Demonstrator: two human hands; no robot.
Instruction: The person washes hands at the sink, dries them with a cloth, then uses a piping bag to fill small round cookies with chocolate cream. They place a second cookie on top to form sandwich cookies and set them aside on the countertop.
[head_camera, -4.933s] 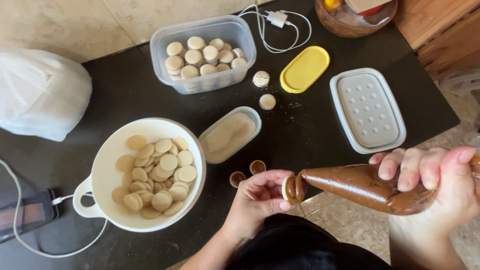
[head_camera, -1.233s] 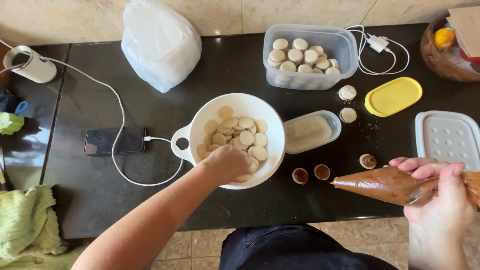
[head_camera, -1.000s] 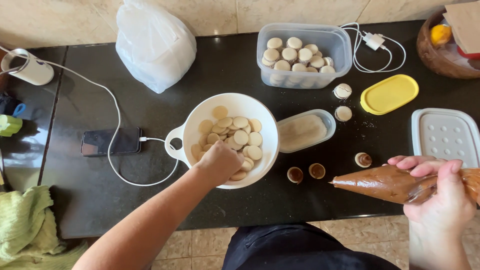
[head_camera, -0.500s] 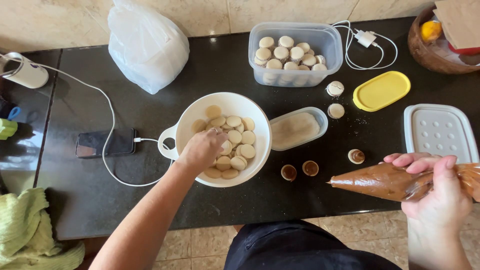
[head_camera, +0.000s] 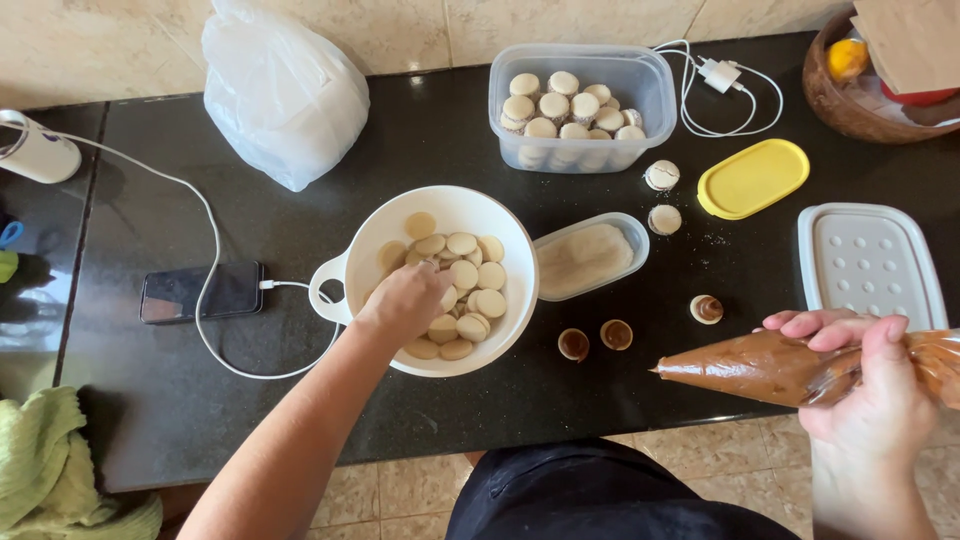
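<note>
Biscuits (head_camera: 470, 290) in a white bowl (head_camera: 505, 215) on black countertop (head_camera: 430, 140).

White bowl (head_camera: 520, 262) holds pale round biscuits (head_camera: 476, 290) (piping bag (head_camera: 770, 368) brown-filled).

left hand (head_camera: 403, 303) in white bowl (head_camera: 500, 212) of cookies (head_camera: 478, 285), right hand (head_camera: 878, 385) gripping piping bag (head_camera: 760, 366)

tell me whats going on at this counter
A person is at a black counter making filled cookies. Their left hand reaches into a white bowl of plain round cookies, fingers down among them. Their right hand has a grip on a piping bag of brown filling, tip pointing left. Three cookies topped with filling sit on the counter, and a clear tub behind holds finished ones.
</note>
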